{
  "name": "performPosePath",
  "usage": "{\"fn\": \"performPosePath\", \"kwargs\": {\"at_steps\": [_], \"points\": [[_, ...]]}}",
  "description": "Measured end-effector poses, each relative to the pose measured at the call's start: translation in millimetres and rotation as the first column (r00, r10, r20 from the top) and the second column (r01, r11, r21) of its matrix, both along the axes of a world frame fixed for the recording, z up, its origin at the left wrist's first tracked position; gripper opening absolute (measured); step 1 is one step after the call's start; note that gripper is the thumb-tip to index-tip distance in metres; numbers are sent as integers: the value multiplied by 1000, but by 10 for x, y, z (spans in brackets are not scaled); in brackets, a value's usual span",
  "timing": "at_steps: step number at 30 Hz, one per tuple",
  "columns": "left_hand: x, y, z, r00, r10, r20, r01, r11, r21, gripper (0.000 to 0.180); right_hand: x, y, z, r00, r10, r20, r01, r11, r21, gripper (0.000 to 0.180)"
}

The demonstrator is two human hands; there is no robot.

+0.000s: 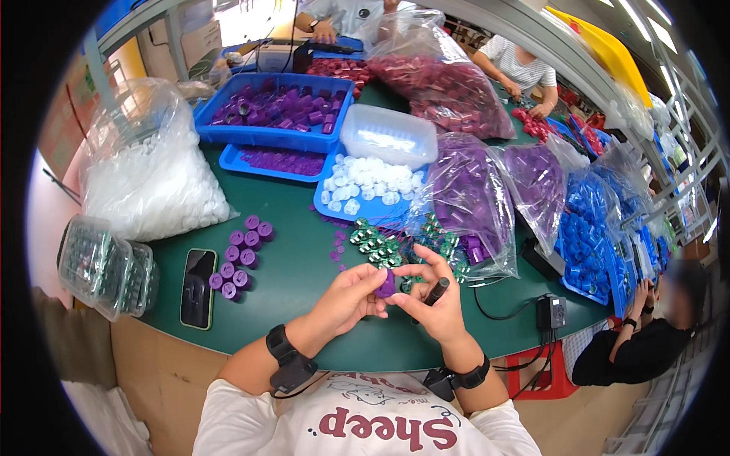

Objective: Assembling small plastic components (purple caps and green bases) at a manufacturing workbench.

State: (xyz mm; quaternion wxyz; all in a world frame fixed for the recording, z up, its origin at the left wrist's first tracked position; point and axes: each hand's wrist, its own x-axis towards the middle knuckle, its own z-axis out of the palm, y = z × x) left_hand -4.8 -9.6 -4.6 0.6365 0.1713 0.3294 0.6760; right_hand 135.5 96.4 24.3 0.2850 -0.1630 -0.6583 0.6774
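Near the table's front edge, my left hand (353, 295) pinches a small purple plastic housing (386, 283) between thumb and fingers. My right hand (441, 315) closes around a short black pen-shaped tool (436, 292), while its thumb and fingertips meet the right side of the housing. Just beyond my hands lies a heap of small green circuit boards (376, 245) with thin wires. Small flat purple pieces (337, 247) are scattered to its left. Farther left, several purple round housings (248, 239) stand grouped on the green table (274, 304).
A phone (198, 289) and clear plastic boxes (106, 266) lie left, below a bag of white parts (152, 186). Blue trays (201, 121) and a translucent tub (389, 137) stand behind. Bags of purple parts (471, 190) and a black adapter (551, 311) are right. Other people work around the table.
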Motion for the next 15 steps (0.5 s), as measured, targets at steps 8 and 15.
{"fn": "performPosePath", "kwargs": {"at_steps": [8, 15], "points": [[-81, 3, -113, 993, -43, 107, 43, 999, 3, 42, -157, -35, -96, 999, 46, 25, -41, 981, -191, 56], [-48, 12, -157, 968, 130, 215, -138, 990, 20, 33, -261, -121, -210, 995, -101, -4, 96, 930, 354, 42]]}}
